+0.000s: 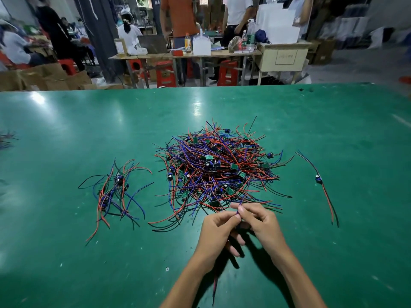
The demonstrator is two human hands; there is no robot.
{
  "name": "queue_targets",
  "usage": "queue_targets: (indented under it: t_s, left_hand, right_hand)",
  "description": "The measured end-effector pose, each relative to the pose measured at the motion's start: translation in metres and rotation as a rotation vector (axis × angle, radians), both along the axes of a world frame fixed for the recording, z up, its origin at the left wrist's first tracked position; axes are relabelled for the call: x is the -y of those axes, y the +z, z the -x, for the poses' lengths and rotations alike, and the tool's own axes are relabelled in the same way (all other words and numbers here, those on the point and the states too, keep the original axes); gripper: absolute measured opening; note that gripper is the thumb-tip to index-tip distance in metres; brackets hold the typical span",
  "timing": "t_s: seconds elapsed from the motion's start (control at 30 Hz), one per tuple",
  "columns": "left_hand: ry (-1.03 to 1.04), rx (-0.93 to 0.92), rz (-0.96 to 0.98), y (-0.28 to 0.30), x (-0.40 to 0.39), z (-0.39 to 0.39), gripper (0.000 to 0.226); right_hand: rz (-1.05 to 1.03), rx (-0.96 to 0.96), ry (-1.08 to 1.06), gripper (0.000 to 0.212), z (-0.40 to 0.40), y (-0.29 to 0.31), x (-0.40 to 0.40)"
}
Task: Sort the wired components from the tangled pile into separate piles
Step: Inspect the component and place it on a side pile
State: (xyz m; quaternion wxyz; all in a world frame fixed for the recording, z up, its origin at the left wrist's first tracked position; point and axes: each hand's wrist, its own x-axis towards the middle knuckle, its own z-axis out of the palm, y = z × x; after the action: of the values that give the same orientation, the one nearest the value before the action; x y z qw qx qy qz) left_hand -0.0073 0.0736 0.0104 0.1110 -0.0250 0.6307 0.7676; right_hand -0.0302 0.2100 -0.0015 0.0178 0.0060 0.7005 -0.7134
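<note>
At the tangled pile (219,167), we pinched one blue wire (241,200) in both hands (216,230) (263,221); snagged neighbours risked dragging along.

Red, blue, seemingly black wires (213,170); green table (66,121)

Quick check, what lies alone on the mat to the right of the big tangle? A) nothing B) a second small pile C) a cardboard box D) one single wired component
D: one wired component lies by itself right of the tangled pile; the small sorted pile is on the left side.
</note>
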Motion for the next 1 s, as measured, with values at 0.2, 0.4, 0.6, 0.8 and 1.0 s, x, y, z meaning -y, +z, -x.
queue_targets:
  t_s: [0.2,0.4,0.6,0.8,1.0]
  left_hand:
    - [0.011,-0.012,-0.030,-0.005,0.002,0.001,0.018]
    - [0.053,0.007,0.008,-0.008,0.003,0.000,0.025]
    - [0.080,-0.069,0.220,-0.012,0.001,-0.002,0.045]
    - [0.024,-0.028,0.171,-0.001,0.003,0.001,0.029]
    - [-0.024,0.007,0.067,0.006,0.003,0.000,0.018]
  right_hand:
    - [0.065,0.024,-0.004,0.029,-0.003,-0.001,0.011]
    - [-0.059,-0.012,-0.034,0.029,-0.004,-0.006,0.017]
    - [-0.186,-0.050,-0.127,0.024,0.000,-0.007,0.024]
    - [-0.114,0.015,-0.149,0.035,0.018,0.002,0.020]
    - [-0.155,-0.016,-0.275,0.031,0.039,0.027,0.013]
